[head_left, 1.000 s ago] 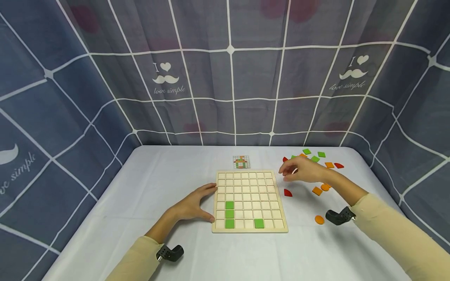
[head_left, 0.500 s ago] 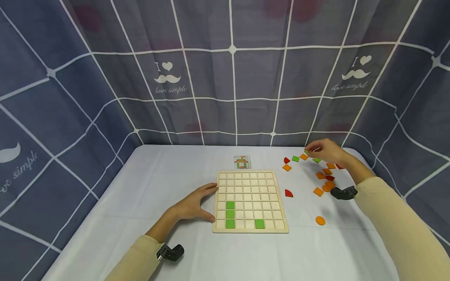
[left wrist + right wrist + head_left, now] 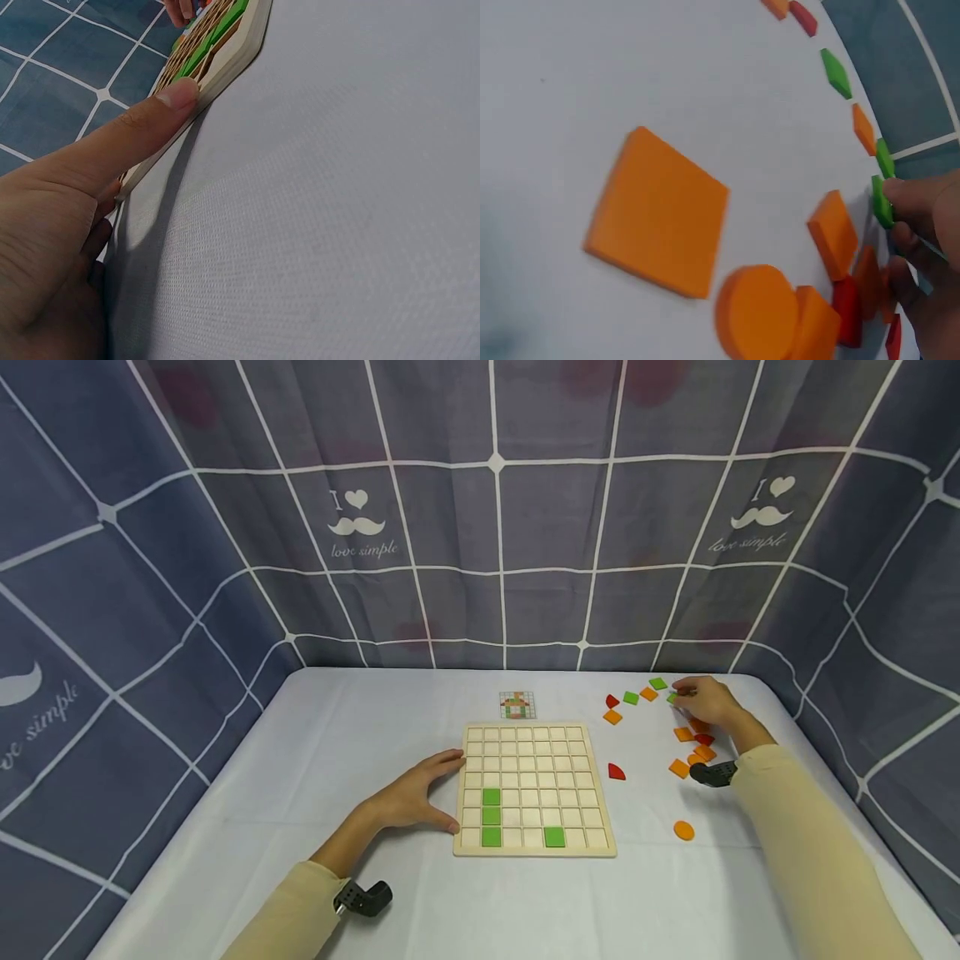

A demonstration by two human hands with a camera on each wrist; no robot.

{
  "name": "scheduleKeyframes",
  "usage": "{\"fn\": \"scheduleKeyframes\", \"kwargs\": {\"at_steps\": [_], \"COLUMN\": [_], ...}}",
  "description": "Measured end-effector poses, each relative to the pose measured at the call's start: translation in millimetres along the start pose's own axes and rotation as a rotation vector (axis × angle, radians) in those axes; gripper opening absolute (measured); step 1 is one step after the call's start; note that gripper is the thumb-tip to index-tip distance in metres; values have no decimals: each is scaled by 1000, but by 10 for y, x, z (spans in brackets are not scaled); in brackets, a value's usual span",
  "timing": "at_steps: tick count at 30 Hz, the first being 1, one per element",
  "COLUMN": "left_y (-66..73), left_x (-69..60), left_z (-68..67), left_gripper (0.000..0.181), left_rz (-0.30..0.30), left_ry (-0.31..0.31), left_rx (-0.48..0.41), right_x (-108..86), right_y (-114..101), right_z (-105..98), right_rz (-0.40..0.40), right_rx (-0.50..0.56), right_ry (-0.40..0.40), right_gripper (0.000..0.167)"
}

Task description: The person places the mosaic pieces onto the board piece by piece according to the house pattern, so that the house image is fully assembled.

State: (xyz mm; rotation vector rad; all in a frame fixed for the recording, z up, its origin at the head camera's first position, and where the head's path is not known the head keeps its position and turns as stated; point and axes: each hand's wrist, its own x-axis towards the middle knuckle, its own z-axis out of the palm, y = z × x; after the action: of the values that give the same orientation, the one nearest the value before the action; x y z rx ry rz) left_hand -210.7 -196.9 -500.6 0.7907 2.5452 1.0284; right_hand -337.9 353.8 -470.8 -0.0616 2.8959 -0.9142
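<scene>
A wooden grid board (image 3: 525, 768) lies on the table, with three green squares (image 3: 491, 816) in one column and another green square (image 3: 554, 837) in its bottom row. My left hand (image 3: 405, 797) touches the board's left edge, thumb and fingers spread apart; in the left wrist view the thumb (image 3: 150, 124) rests on the rim. At the back right, my right hand (image 3: 708, 700) has curled fingers at a green square (image 3: 672, 697). In the right wrist view its fingertips pinch at that green square (image 3: 881, 201); more green shows between the fingers, partly hidden.
Orange, red and green pieces lie scattered right of the board, including an orange disc (image 3: 683, 831), a red quarter piece (image 3: 616, 772) and an orange square (image 3: 678, 768). A small pattern card (image 3: 517, 704) lies behind the board. A grey checked curtain (image 3: 540, 527) surrounds the table.
My right hand went from beside the board to the back-right pieces, then slightly right and nearer, onto the green pieces there. My left hand has stayed at the board's edge.
</scene>
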Motion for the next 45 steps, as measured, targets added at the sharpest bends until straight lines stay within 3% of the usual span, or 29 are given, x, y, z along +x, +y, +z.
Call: {"fn": "scheduleKeyframes", "kwargs": {"at_steps": [5, 13, 21, 27, 30, 36, 45], "left_y": [12, 10, 1, -32, -23, -18, -3], "left_x": [-2, -8, 23, -28, -10, -7, -2], "left_z": [-19, -5, 19, -1, 0, 4, -10], "left_gripper": [112, 112, 112, 113, 112, 112, 112], "left_rz": [1, 5, 3, -8, 8, 11, 3], "left_ry": [-5, -3, 1, 9, 11, 12, 6], "left_rx": [0, 6, 3, 9, 5, 6, 15], "right_x": [56, 23, -64, -100, -142, -194, -290], "right_y": [24, -64, -115, -283, -379, -538, -824], "right_z": [101, 84, -27, -9, -12, 95, 242], "right_rz": [-47, -42, -54, -107, -137, -200, -336], "right_rx": [-62, -41, -10, 25, 33, 42, 84], "right_ry": [40, 61, 4, -66, -64, -100, -170], "right_gripper": [37, 29, 27, 30, 31, 33, 22]}}
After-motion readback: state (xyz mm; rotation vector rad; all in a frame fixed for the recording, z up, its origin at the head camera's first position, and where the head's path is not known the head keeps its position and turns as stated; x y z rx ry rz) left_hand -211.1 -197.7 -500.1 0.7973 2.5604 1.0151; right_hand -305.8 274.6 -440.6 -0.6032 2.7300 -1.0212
